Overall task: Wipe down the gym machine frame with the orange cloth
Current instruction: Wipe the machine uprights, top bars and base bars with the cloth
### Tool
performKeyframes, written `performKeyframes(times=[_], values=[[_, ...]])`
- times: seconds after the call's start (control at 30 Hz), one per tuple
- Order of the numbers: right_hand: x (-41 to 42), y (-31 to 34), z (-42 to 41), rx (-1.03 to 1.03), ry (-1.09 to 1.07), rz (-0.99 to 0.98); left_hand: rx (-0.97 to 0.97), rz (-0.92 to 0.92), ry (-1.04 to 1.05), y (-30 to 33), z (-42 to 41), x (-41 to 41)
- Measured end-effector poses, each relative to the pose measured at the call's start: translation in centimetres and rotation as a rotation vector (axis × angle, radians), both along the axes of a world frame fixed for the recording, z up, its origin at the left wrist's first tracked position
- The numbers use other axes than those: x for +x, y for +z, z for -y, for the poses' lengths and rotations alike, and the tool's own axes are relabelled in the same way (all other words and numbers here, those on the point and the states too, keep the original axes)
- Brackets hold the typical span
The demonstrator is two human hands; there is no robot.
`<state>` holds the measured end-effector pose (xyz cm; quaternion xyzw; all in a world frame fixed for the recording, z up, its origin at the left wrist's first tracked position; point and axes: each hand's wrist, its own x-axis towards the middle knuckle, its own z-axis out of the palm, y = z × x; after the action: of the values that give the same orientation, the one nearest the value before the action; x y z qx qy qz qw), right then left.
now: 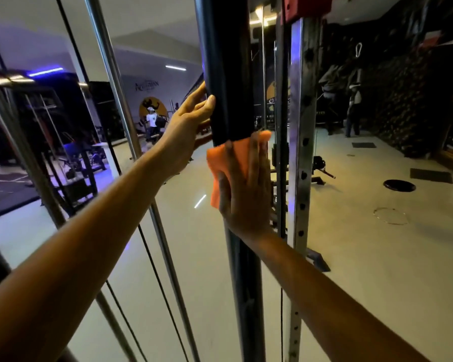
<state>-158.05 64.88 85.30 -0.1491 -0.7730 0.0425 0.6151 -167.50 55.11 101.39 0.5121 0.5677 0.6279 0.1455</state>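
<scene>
I look down through a head camera in a dim gym. A black upright post (228, 74) of the gym machine frame rises through the middle of the view. My right hand (246, 189) lies flat with its fingers straight, pressing an orange cloth (220, 163) against the front of the post. The cloth shows above and to the left of the hand. My left hand (187, 126) is higher up on the post's left side, fingers curled around its edge, thumb on the front. Just right of the post stands a silver perforated upright (300, 152). To the left, chrome guide rods (120, 100) and thin black cables (152, 257) slant across. A pale glossy floor (364, 257) lies beyond.
</scene>
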Motion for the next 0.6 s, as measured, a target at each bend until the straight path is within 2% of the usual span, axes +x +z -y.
performKeyframes(times=[0.07,0.13,0.3,0.37,0.6], values=[[-0.5,2.7,-0.2,0.008,-0.026,-0.024,0.005,-0.008,0.015,0.0,0.1,-0.1],[-0.8,2.0,-0.1,0.006,-0.048,-0.044,0.017,-0.013,0.002,-0.3,0.0,-0.4],[0.7,-10.5,1.3,-0.045,-0.102,0.069,-0.012,0.004,-0.085,-3.9,-0.2,-1.3],[0.9,-13.3,1.9,-0.073,-0.118,0.115,-0.051,-0.003,-0.111,-5.6,-0.1,-1.6],[-0.8,-4.9,1.6,-0.078,-0.138,0.010,-0.059,0.023,-0.175,-7.0,0.2,-2.2]])
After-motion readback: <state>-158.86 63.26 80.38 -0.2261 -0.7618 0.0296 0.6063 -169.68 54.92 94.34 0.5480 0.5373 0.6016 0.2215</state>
